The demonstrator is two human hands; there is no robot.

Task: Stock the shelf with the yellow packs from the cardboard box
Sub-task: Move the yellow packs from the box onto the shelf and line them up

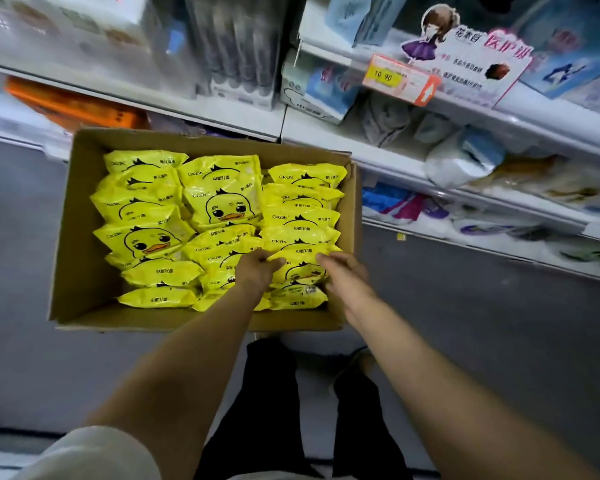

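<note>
An open cardboard box (pixel 80 237) stands on the floor in front of the shelves, filled with several yellow packs (pixel 222 199) printed with a duck face, in three rows. Both my hands reach into its near right corner. My left hand (pixel 257 268) grips the left edge of one yellow pack (pixel 300 268) in the right row, fingers curled over it. My right hand (pixel 343 268) touches the same pack's right edge with fingers extended; whether it holds the pack is unclear.
White shelves (pixel 413 174) run along the back and right, packed with blue, white and pink goods. An orange price tag (pixel 400 79) and a cartoon promo card hang from an upper shelf edge. Grey floor surrounds the box; my dark trousers and shoes are below it.
</note>
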